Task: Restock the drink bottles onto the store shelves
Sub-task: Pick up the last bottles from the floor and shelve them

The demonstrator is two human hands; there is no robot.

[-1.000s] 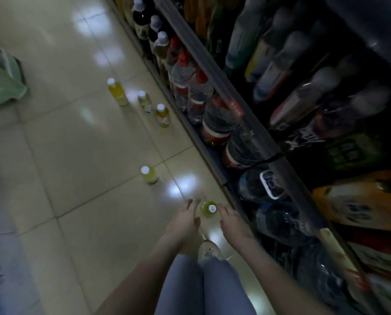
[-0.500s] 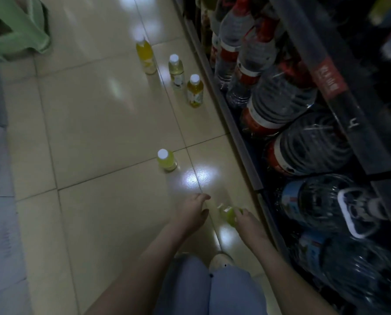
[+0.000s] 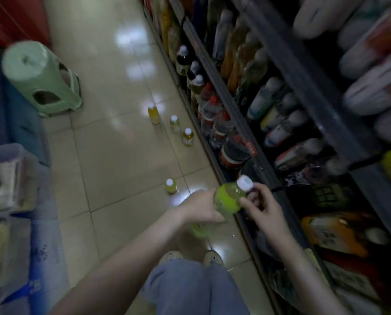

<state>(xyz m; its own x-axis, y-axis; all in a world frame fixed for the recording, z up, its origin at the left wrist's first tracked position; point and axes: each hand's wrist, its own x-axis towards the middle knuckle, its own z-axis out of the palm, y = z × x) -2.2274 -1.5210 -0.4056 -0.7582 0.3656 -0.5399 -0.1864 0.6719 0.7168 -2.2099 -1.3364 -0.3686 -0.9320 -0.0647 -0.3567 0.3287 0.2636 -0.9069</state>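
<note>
A green drink bottle (image 3: pixel 228 197) with a white cap is tilted in the air in front of the lower shelf (image 3: pixel 269 176). My left hand (image 3: pixel 201 209) grips its body, and the bottle's base shows below that hand. My right hand (image 3: pixel 261 206) holds it at the neck, just under the cap. Several more yellow-green bottles stand upright on the tiled floor: one close by (image 3: pixel 171 186) and three farther along the aisle (image 3: pixel 187 137), (image 3: pixel 175 123), (image 3: pixel 154 114).
Shelves packed with large water bottles (image 3: pixel 219 130) and other drinks run along the right. A green plastic stool (image 3: pixel 42 76) stands at the far left, with blue crates and bagged goods (image 3: pixel 12 178) along the left edge. My knees and shoes are at the bottom.
The green bottle has come up off the floor. My right hand lifted it and my left hand now grips its body. The view has swung up toward the shelves.
</note>
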